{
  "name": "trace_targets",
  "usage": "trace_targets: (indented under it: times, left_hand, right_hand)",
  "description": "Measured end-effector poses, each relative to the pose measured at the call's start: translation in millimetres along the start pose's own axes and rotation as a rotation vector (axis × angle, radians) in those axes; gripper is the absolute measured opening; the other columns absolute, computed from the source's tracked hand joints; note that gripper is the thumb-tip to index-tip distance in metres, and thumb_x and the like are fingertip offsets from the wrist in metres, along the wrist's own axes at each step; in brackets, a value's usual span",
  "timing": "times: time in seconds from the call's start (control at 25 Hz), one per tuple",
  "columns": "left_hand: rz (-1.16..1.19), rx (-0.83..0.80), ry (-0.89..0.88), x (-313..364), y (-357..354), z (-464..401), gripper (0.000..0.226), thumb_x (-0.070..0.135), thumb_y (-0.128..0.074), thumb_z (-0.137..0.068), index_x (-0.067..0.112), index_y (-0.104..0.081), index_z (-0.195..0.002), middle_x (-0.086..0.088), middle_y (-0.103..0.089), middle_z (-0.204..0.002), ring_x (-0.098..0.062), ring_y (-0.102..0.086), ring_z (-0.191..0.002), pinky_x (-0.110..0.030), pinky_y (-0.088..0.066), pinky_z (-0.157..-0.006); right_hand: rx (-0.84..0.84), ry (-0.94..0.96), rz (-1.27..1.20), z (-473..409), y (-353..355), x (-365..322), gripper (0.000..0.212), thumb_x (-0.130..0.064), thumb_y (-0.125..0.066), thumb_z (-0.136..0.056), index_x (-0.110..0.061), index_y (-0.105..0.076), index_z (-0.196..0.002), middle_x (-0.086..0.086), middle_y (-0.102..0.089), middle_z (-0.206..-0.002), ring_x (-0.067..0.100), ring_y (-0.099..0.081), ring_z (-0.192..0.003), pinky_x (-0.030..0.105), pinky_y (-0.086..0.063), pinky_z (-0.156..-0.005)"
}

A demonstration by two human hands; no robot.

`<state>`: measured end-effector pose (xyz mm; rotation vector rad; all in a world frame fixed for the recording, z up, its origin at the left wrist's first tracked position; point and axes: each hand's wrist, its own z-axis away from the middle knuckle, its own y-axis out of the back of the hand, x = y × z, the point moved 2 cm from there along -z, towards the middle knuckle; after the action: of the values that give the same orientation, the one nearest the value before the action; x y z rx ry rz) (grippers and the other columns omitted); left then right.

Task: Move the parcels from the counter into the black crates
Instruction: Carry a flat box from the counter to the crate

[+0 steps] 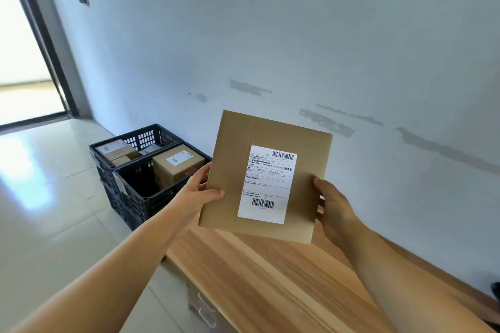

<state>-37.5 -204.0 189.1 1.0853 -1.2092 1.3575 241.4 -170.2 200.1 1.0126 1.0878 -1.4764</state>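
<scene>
A flat brown cardboard parcel with a white shipping label is held up above the wooden counter, its label facing me. My left hand grips its left edge, thumb across the front. My right hand grips its right edge. Two black crates stand on the floor past the counter's end. The nearer crate holds a brown box with a label. The farther crate holds more labelled boxes.
A pale wall with grey patch marks runs along the counter's far side. Drawer handles show on the counter's front. Glossy tiled floor stretches left toward a bright doorway.
</scene>
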Motion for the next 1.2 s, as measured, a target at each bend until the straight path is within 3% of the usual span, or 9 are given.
trace_targets:
  times: [0.12,0.32,0.48,0.6,0.8,1.2]
  left_hand:
    - [-0.033,0.055,0.037,-1.8,85.2,16.4,0.066,0.000,-0.062,-0.087,0.040,-0.040,-0.134,0.001,-0.063,-0.120,-0.018,-0.063,-0.101,-0.028,-0.054,-0.074]
    - [-0.138,0.160,0.100,-5.2,212.4,37.2,0.068,0.001,-0.059,-0.088,0.042,-0.038,-0.138,0.003,-0.063,-0.120,-0.021,-0.059,-0.107,-0.042,-0.049,-0.088]
    - [-0.163,0.212,0.122,-2.2,272.2,30.0,0.063,0.003,-0.058,-0.089,0.042,-0.041,-0.135,0.005,-0.062,-0.121,-0.021,-0.059,-0.108,-0.048,-0.047,-0.096]
    - [-0.144,0.258,0.154,-8.3,302.7,15.1,0.061,0.004,-0.058,-0.090,0.039,-0.039,-0.137,0.004,-0.060,-0.120,-0.020,-0.058,-0.106,-0.044,-0.046,-0.094]
    - [-0.121,0.338,0.207,-6.6,359.5,-31.5,0.059,0.005,-0.057,-0.092,0.035,-0.036,-0.138,0.009,-0.055,-0.114,-0.017,-0.055,-0.102,-0.038,-0.042,-0.091]
    - [-0.110,0.510,0.272,16.3,499.7,-190.5,0.057,-0.001,-0.051,-0.093,0.030,-0.040,-0.139,-0.001,-0.057,-0.117,-0.022,-0.060,-0.099,-0.031,-0.049,-0.078]
  right_hand:
    - [-0.064,-0.005,0.031,2.0,-87.1,28.8,0.016,-0.029,-0.050,-0.097,-0.019,-0.061,-0.104,-0.003,-0.062,-0.102,0.015,-0.055,-0.094,0.036,-0.043,-0.088]
    - [-0.167,-0.055,0.053,8.4,-211.8,70.6,0.022,-0.027,-0.051,-0.098,-0.015,-0.060,-0.114,0.001,-0.063,-0.108,0.018,-0.056,-0.098,0.041,-0.045,-0.093]
    - [-0.209,-0.081,0.074,-4.3,-273.9,83.6,0.022,-0.027,-0.050,-0.098,-0.016,-0.059,-0.116,0.000,-0.064,-0.110,0.017,-0.057,-0.100,0.040,-0.046,-0.091]
    - [-0.217,-0.118,0.088,-28.7,-311.9,93.0,0.018,-0.026,-0.051,-0.098,-0.017,-0.060,-0.111,0.000,-0.063,-0.108,0.017,-0.056,-0.100,0.040,-0.045,-0.091]
    - [-0.224,-0.177,0.096,-91.9,-382.5,112.0,0.017,-0.027,-0.051,-0.098,-0.019,-0.058,-0.111,0.001,-0.061,-0.108,0.017,-0.056,-0.097,0.038,-0.043,-0.089]
    - [-0.368,-0.282,0.085,-249.3,-547.4,117.0,0.025,-0.026,-0.049,-0.099,-0.019,-0.054,-0.123,0.000,-0.064,-0.111,0.015,-0.060,-0.098,0.031,-0.048,-0.078]
